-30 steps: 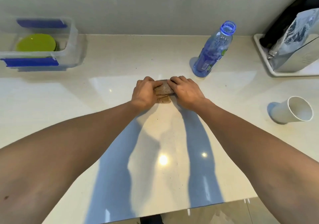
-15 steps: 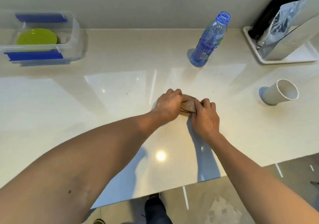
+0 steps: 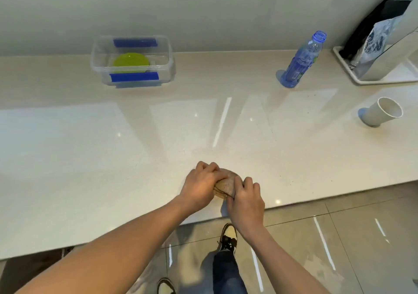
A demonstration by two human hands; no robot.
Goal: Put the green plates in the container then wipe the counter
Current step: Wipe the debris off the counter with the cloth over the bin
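Observation:
A folded brown cloth (image 3: 226, 186) lies on the pale counter (image 3: 113, 157) close to its front edge. My left hand (image 3: 200, 186) presses on the cloth's left side and my right hand (image 3: 245, 199) grips its right side, so most of the cloth is covered. Far back on the left stands a clear plastic container (image 3: 132, 61) with blue clips. Green plates (image 3: 131, 62) lie inside it.
A blue water bottle (image 3: 302, 61) stands at the back right. A white cup (image 3: 381, 114) lies on its side further right. A white tray (image 3: 384, 76) with bags sits in the far right corner. The tiled floor and my shoes show below the counter edge.
Both hands have slid the cloth from the middle of the counter back toward its front edge. The view has pulled back, so the floor and my feet show.

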